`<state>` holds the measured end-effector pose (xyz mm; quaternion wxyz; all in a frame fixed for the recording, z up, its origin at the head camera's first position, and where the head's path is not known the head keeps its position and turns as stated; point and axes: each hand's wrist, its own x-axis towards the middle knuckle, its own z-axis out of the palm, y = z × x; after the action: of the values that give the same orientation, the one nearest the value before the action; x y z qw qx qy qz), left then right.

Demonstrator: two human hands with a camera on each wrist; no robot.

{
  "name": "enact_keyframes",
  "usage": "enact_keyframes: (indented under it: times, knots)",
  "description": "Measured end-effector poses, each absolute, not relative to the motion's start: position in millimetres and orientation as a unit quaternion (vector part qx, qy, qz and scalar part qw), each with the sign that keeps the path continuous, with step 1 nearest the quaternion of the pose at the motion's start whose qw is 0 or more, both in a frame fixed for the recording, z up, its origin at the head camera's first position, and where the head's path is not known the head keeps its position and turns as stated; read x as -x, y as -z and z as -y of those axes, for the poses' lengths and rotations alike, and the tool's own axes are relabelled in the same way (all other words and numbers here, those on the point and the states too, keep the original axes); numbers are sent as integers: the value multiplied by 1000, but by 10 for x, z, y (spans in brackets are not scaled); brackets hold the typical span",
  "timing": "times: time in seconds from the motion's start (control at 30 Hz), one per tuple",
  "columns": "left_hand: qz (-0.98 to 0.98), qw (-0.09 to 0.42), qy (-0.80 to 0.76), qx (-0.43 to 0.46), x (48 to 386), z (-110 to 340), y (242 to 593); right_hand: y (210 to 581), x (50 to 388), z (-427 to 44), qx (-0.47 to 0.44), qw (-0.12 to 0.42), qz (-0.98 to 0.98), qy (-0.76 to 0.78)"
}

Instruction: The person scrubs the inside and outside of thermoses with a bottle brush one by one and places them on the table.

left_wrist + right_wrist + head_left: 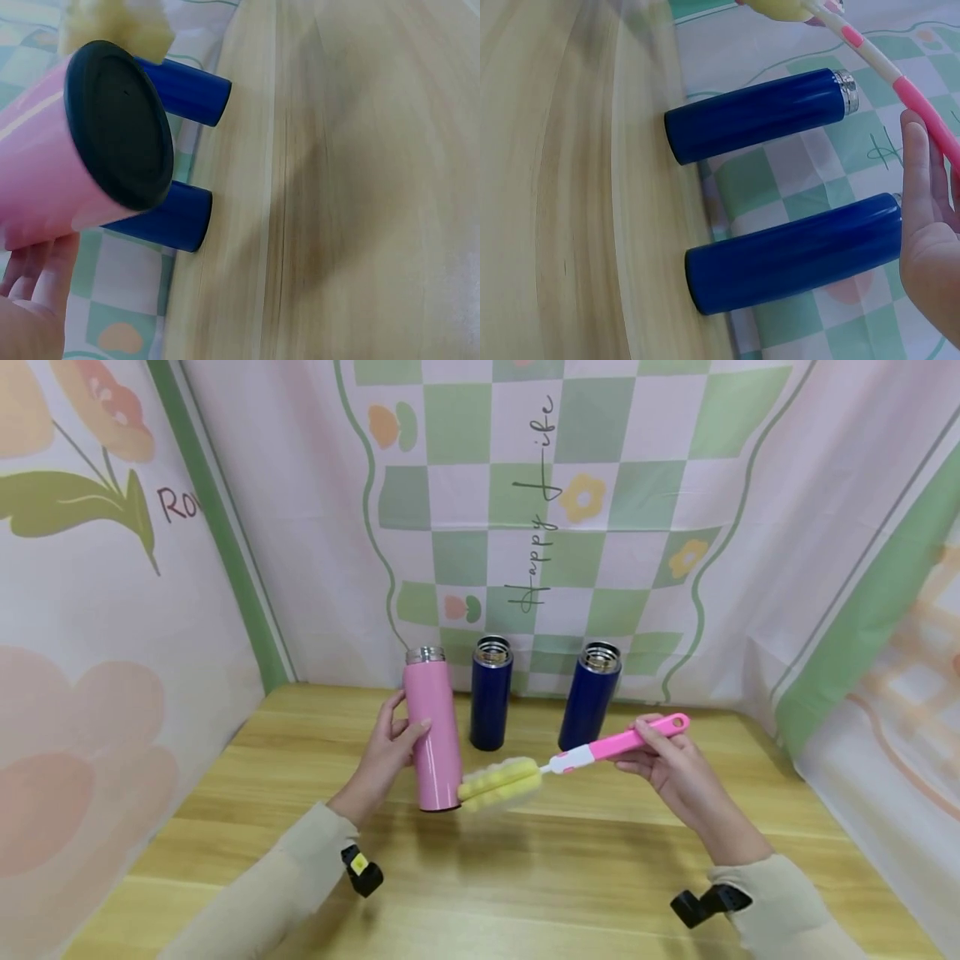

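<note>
My left hand point(393, 739) grips a pink thermos bottle point(435, 735) around its side, thumb across the front. The bottle has no lid, and its dark base point(120, 124) hangs above the table in the left wrist view. My right hand point(675, 768) holds the pink handle of a bottle brush point(622, 742). Its yellow sponge head point(501, 783), slightly blurred, points left beside the bottle's lower end; whether they touch I cannot tell. Behind stand two lidless dark blue thermos bottles, one point(491, 697) near the middle and one point(591, 697) behind the brush.
A wooden table point(480, 877) lies under both hands. Printed cloth with green checks point(517, 552) hangs along the back edge, and more cloth hangs at both sides. Each sleeve carries a small black wrist camera, one left point(363, 870) and one right point(708, 906).
</note>
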<state>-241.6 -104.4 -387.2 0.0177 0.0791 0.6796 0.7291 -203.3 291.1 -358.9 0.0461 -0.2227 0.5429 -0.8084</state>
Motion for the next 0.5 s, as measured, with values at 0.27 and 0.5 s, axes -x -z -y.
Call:
enact_keyframes:
  times: [0.27, 0.5]
  knots:
    - [-683, 31, -725, -82, 2407, 1015, 3881, 3559, 2049, -2832, 202, 8, -552, 809]
    - [-688, 44, -718, -95, 2380, 1006, 3892, 3557, 2063, -2802, 208, -26, -535, 818]
